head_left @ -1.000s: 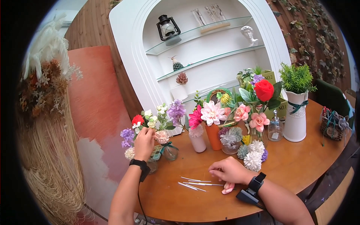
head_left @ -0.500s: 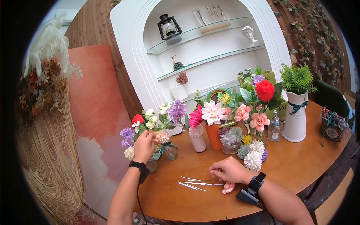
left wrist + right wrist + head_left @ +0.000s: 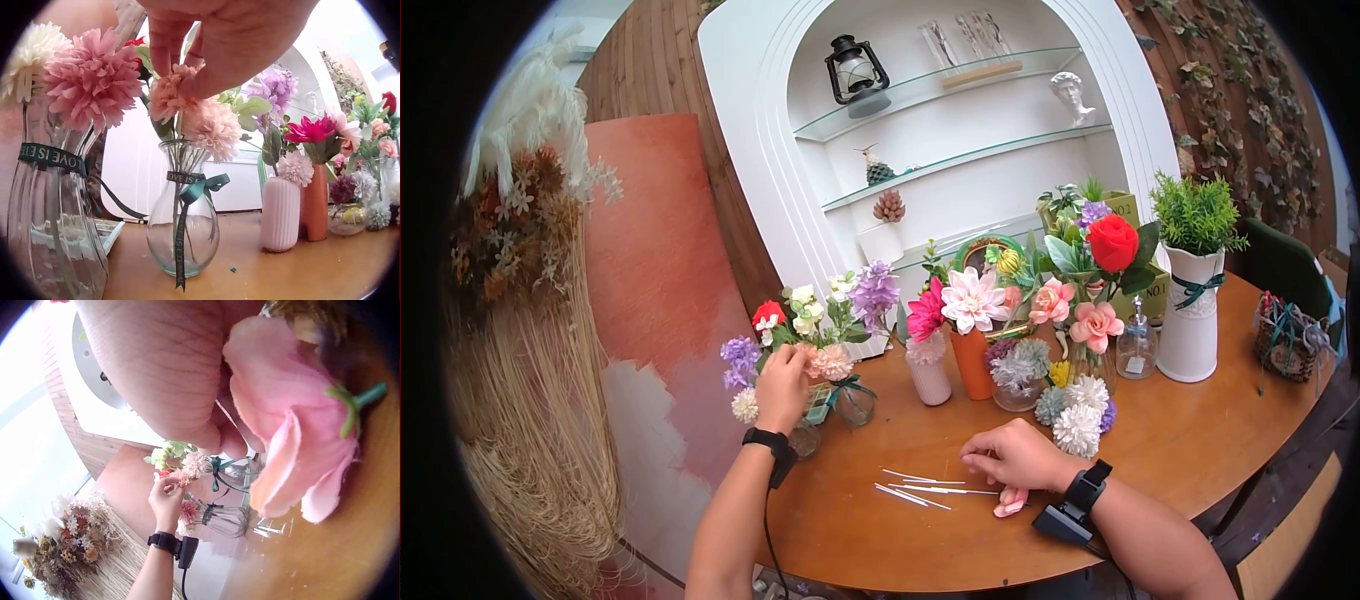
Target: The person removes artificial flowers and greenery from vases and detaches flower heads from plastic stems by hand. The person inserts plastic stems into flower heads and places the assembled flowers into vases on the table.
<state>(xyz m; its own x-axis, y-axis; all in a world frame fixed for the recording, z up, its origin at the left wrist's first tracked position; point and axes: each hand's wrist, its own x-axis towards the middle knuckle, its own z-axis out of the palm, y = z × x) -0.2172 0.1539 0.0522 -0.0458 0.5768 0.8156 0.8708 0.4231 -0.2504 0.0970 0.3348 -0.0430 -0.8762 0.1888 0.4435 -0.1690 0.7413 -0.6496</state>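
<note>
My left hand point(image 3: 782, 388) pinches a peach pompom flower point(image 3: 169, 94) by its head, above the neck of a round glass vase point(image 3: 182, 237) tied with a green ribbon. A second peach flower point(image 3: 214, 128) touches it in that vase. Loosely curled and holding nothing, my right hand point(image 3: 1025, 455) rests at the tabletop. Beside its wrist lies a pink flower head point(image 3: 1011, 501) with a short green stem, large in the right wrist view point(image 3: 300, 425). White sticks point(image 3: 920, 490) lie left of that hand.
A ribbed glass vase point(image 3: 56, 212) stands left of the round one. Along the back of the table point(image 3: 850, 550) are a pink vase point(image 3: 930, 382), an orange vase point(image 3: 972, 365), more flowers, a white pitcher point(image 3: 1188, 335) and a basket point(image 3: 1285, 345).
Compared with a second ago, my left hand is slightly lower, beside the peach flower in the round vase. My right hand keeps its place on the table. The head view has shifted slightly.
</note>
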